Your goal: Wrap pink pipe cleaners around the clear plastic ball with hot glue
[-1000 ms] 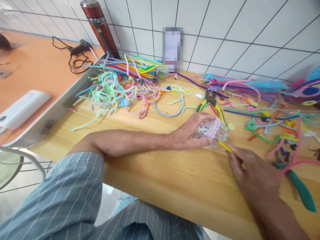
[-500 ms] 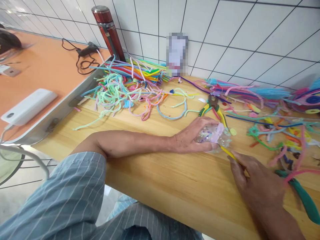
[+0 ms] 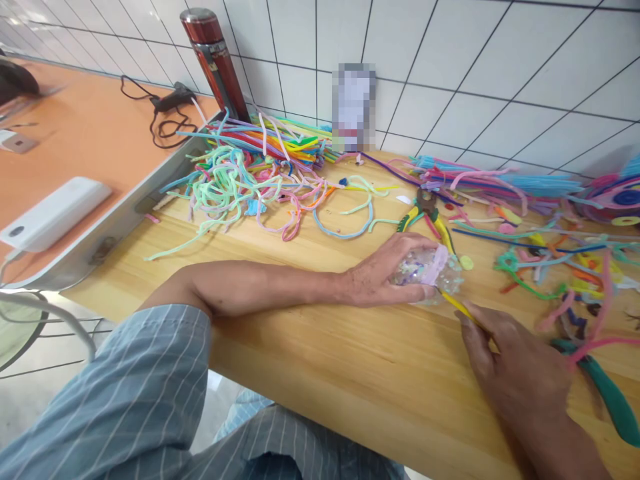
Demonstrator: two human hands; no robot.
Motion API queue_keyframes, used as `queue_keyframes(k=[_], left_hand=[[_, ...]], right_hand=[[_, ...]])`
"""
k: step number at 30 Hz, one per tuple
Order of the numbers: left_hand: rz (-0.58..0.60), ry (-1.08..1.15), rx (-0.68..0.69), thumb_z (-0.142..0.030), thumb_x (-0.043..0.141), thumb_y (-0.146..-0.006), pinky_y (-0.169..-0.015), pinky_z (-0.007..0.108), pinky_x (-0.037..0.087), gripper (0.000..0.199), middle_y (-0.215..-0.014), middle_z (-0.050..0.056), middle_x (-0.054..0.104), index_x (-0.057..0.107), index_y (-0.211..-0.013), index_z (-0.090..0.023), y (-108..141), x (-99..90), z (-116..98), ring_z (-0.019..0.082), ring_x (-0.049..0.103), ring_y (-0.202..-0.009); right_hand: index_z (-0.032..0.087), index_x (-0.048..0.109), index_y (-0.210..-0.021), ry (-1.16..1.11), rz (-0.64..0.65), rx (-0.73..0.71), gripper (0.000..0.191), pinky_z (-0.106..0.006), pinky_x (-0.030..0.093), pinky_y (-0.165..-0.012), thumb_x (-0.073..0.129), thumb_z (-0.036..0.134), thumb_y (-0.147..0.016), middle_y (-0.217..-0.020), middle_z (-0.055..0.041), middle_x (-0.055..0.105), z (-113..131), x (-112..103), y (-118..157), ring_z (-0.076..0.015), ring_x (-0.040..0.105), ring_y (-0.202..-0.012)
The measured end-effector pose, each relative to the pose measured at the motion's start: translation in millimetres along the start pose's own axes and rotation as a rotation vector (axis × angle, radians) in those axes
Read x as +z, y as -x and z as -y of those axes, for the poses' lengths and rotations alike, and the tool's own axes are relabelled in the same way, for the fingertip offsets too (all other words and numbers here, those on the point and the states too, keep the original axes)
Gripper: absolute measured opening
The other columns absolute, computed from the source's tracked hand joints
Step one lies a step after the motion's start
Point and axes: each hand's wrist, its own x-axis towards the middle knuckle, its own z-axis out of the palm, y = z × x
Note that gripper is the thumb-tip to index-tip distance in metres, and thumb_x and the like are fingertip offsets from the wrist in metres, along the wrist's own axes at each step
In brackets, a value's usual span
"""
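Since the frame of a second ago, only my viewpoint has shifted slightly; both hands, the work between them and the tools beyond keep their places on the tabletop (image 3: 320, 357). The clear container (image 3: 416, 262) is right of the tabletop's middle, between the near and far edges. My left hand (image 3: 383, 270) grips it from the left, fingers around the far side, thumb along the near side. A lilac piece (image 3: 439, 265) is at the front of this grip; how it is fastened, I cannot tell. My right hand (image 3: 520, 353) pinches a thin yellow stick (image 3: 454, 301), its tip at the container near my left thumb; whether the tip makes contact is too small to confirm. Caution: if I press the stick too hard, the tip may slip and strike the thumb. If I squeeze the container too tightly, its thin-looking wall may buckle; if too loosely, it may roll. The yellow-and-green pliers (image 3: 425, 213), just beyond it toward the far edge, may snag a sideways movement. Drawing my right wrist back toward the right edge may knock the green-handled tool (image 3: 609, 400).
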Motion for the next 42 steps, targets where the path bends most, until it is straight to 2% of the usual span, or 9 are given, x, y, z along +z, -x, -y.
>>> queue_keyframes(k=[13, 23, 28, 37, 42], left_hand=[[-0.017, -0.021, 0.039, -0.047, 0.072, -0.098, -0.121, 0.052, 0.048, 0.066, -0.148, 0.017, 0.056, 0.042, -0.153, -0.024, 0.8, -0.4, -0.4, 0.031, 0.056, -0.142], [-0.003, -0.012, -0.015, -0.047, 0.071, -0.098, -0.123, 0.052, 0.047, 0.064, -0.148, 0.017, 0.056, 0.045, -0.151, -0.023, 0.3, -2.3, -6.0, 0.032, 0.055, -0.145], [0.001, -0.016, -0.009, -0.048, 0.070, -0.098, -0.124, 0.052, 0.047, 0.064, -0.151, 0.017, 0.055, 0.044, -0.151, -0.023, 0.6, -2.3, -5.0, 0.031, 0.054, -0.146], [0.018, 0.017, -0.074, -0.046, 0.073, -0.094, -0.125, 0.056, 0.045, 0.067, -0.153, 0.017, 0.055, 0.045, -0.152, -0.025, -0.4, -3.5, -7.9, 0.034, 0.052, -0.148], [0.013, 0.022, -0.092, -0.046, 0.072, -0.094, -0.125, 0.055, 0.045, 0.066, -0.152, 0.018, 0.054, 0.045, -0.151, -0.023, -0.5, -2.7, -8.5, 0.034, 0.053, -0.147]], right_hand=[[0.018, 0.064, -0.119, -0.056, -0.027, -0.002, 0.017, -0.027, 0.054, -0.067, 0.065, 0.013, -0.102, -0.096, -0.0069, 0.083, 4.2, -0.9, -5.8, -0.0181, 0.080, -0.080], [0.016, 0.066, -0.117, -0.084, -0.048, -0.007, 0.017, -0.026, 0.055, -0.066, 0.066, 0.011, -0.101, -0.096, -0.0077, 0.083, 5.4, -1.1, -8.1, -0.0178, 0.080, -0.078], [0.017, 0.065, -0.118, -0.087, -0.044, 0.004, 0.018, -0.026, 0.057, -0.070, 0.067, 0.012, -0.101, -0.098, -0.0074, 0.083, 5.6, -1.2, -5.4, -0.0182, 0.081, -0.082], [0.022, 0.066, -0.127, -0.094, -0.042, 0.029, 0.031, -0.027, 0.059, -0.072, 0.069, 0.010, -0.098, -0.099, -0.0049, 0.085, 6.6, -1.7, -5.8, -0.0191, 0.082, -0.081], [0.020, 0.066, -0.126, -0.101, -0.052, 0.023, 0.030, -0.026, 0.058, -0.071, 0.069, 0.009, -0.097, -0.099, -0.0057, 0.084, 6.8, -0.7, -7.0, -0.0187, 0.081, -0.081]])
